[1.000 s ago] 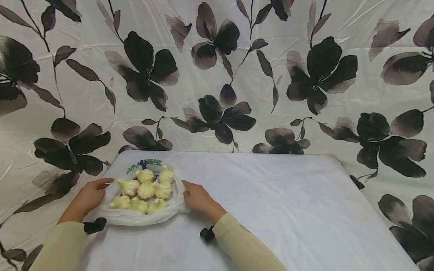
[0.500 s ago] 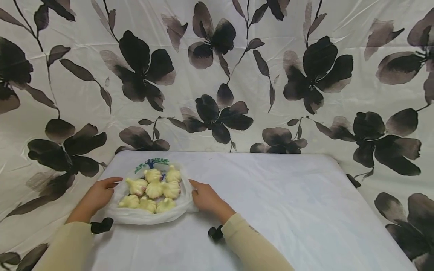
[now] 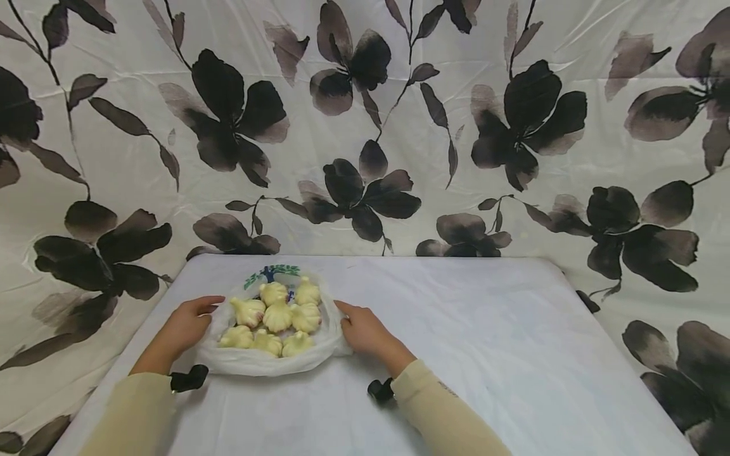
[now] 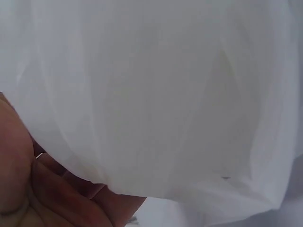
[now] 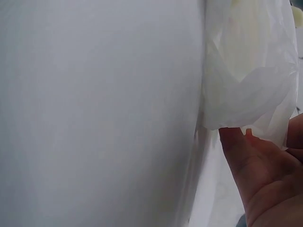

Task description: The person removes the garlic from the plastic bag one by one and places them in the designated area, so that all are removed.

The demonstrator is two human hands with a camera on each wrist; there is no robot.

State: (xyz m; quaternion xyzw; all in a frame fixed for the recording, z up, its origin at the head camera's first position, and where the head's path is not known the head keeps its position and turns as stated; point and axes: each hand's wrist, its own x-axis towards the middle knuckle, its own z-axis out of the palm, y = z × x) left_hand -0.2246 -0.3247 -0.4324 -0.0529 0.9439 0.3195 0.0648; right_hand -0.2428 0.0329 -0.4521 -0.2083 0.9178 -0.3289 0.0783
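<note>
Several pale yellow garlic bulbs (image 3: 278, 316) lie in a white plastic bag (image 3: 268, 366) with a rolled-down rim and a green and blue print. My left hand (image 3: 185, 326) holds the bag's left side. On the opposite side my right hand (image 3: 367, 332) pinches the rim between thumb and fingers. Up close in the left wrist view, the bag wall (image 4: 151, 94) fills most of the picture and the left fingers (image 4: 71, 198) curl beneath it. In the right wrist view, the right fingers (image 5: 246, 161) reach under the bag's edge (image 5: 251, 99); some fingertips are hidden behind the plastic.
A white cloth covers the table (image 3: 485, 342), which stretches away to the right of the bag. Behind it hangs a white curtain (image 3: 445, 38) with dark flowers. A black wrist device (image 3: 190, 378) sits at the left cuff, another (image 3: 380, 391) at the right.
Both hands have moved the bag of garlic to the right along the table, keeping their hold. The head view has turned slightly, so the background sits further left.
</note>
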